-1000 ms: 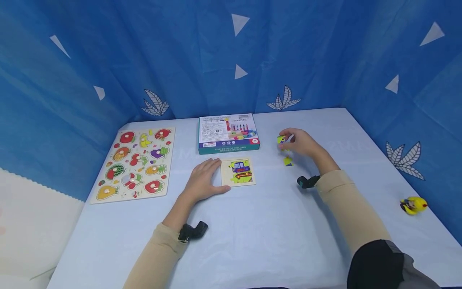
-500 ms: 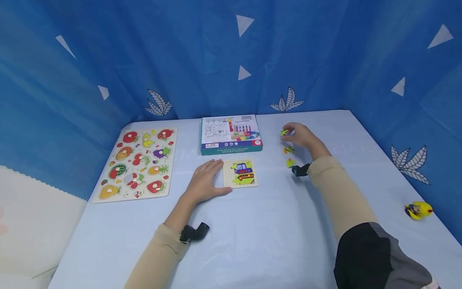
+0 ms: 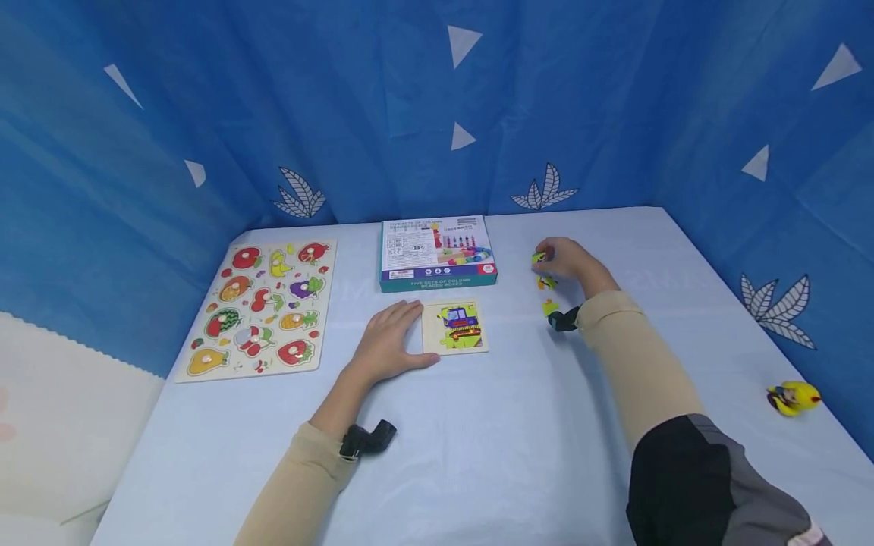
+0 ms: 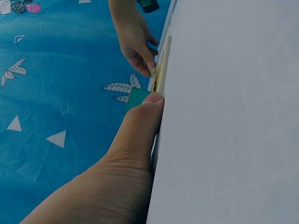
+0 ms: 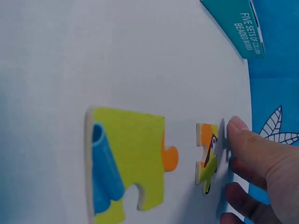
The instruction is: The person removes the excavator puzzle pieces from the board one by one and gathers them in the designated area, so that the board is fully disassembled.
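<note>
Box — "FIVE SETS OF COLUMN…"

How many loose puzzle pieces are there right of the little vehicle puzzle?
3 in view, in a row: the nearest piece, with a blue shape; the middle piece; and the far piece, at the fingertips of the right hand, which may hide more.

Piece at right grip partly covered by fingers; pinched or just touched, cannot tell. Right wrist view: right grip cut by right edge, box left of it by top. Left wrist view: left grip cut by bottom edge; board beyond thumb edge-on, picture unreadable. Toy well right of right grip too small for details.
</note>
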`<state>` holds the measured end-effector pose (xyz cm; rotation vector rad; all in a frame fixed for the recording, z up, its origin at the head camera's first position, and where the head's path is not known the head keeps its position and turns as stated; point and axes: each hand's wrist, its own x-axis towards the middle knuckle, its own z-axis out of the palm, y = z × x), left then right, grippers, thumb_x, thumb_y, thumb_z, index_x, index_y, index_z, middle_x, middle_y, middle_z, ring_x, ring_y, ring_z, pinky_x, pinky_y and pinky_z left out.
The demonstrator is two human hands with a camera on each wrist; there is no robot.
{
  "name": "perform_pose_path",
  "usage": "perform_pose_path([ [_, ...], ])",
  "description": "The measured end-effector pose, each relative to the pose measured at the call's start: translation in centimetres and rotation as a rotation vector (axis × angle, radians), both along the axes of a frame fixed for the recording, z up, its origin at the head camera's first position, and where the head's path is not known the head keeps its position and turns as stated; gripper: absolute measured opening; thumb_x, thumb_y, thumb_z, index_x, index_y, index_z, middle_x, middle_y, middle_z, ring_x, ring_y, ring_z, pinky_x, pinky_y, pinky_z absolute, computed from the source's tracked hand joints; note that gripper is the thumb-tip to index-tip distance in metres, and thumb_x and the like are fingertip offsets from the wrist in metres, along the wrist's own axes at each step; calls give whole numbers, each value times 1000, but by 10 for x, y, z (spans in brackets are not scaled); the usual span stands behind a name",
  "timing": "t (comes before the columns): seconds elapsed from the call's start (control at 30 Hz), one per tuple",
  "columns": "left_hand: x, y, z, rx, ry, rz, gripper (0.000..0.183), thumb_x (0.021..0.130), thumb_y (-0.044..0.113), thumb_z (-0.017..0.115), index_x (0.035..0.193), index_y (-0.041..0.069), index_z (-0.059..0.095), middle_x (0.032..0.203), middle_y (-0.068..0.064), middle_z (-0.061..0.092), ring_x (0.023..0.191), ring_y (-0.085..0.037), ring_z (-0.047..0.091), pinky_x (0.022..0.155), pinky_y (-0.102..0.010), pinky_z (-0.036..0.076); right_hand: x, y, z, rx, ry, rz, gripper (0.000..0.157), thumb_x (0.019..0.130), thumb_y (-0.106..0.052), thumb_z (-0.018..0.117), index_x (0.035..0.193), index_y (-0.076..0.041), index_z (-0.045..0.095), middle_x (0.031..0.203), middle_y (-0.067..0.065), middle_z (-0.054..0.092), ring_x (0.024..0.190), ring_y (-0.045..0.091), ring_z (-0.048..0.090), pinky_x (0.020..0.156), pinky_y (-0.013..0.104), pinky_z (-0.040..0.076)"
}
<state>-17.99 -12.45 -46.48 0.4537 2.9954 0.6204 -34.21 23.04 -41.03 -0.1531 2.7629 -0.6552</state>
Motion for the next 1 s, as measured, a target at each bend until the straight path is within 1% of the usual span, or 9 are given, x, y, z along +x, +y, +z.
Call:
perform_pose_path([
  [0.13, 0, 0, 0, 1, 7, 1, 106, 72, 74, 70, 156, 21, 33, 163, 1, 31, 154, -23, 21, 125, -51, 17, 0, -1, -1, 13, -2, -19, 49, 97, -27, 64, 139, -6, 50, 125, 19, 54, 108, 33, 52, 97, 50, 48],
  [0.27, 0, 0, 0, -5, 8, -3, 106, 72, 74, 69, 156, 21, 33, 163, 2, 31, 154, -22, 21, 125, -50, 18, 0, -2, -3, 29, -22, -39, 49, 97, -27, 64, 140, -8, 50, 128, 19, 54, 111, 34, 52, 102, 52, 47],
  [0.37, 0, 0, 0, -7, 6, -7, 106, 72, 74, 69, 156, 20, 33, 163, 2, 32, 154, -22, 21, 125, -50, 17, -1, -2, -4, 34, -29, -38, 50, 98, -26, 63, 142, -7, 48, 130, 20, 52, 114, 35, 52, 104, 53, 46],
  [0.53, 0, 0, 0, -3, 7, -6, 105, 73, 74, 70, 156, 20, 33, 163, 1, 32, 154, -22, 21, 125, -50, 17, -2, -2, -5, 31, -20, -32, 50, 99, -26, 62, 143, -6, 48, 129, 20, 53, 113, 34, 52, 103, 53, 46],
  [0.7, 0, 1, -1, 1, 13, -8, 105, 72, 73, 70, 156, 20, 34, 163, 2, 32, 154, -22, 21, 125, -51, 18, -1, 0, -6, 26, -20, -23, 54, 98, -24, 62, 146, -5, 44, 132, 20, 52, 115, 34, 52, 104, 53, 46],
  [0.83, 0, 1, -1, 3, 17, -8, 105, 72, 74, 70, 155, 20, 34, 163, 2, 32, 154, -22, 21, 125, -51, 18, 1, 1, -4, 7, 27, -31, 56, 99, -26, 61, 147, -6, 43, 132, 20, 52, 115, 34, 51, 105, 53, 45],
  [1.0, 0, 0, 0, -2, 14, -7, 105, 72, 74, 70, 156, 20, 34, 163, 1, 32, 154, -22, 21, 125, -51, 18, 5, -3, 3, -81, 124, -68, 51, 100, -31, 58, 145, -9, 47, 129, 17, 52, 113, 34, 49, 100, 53, 46],
])
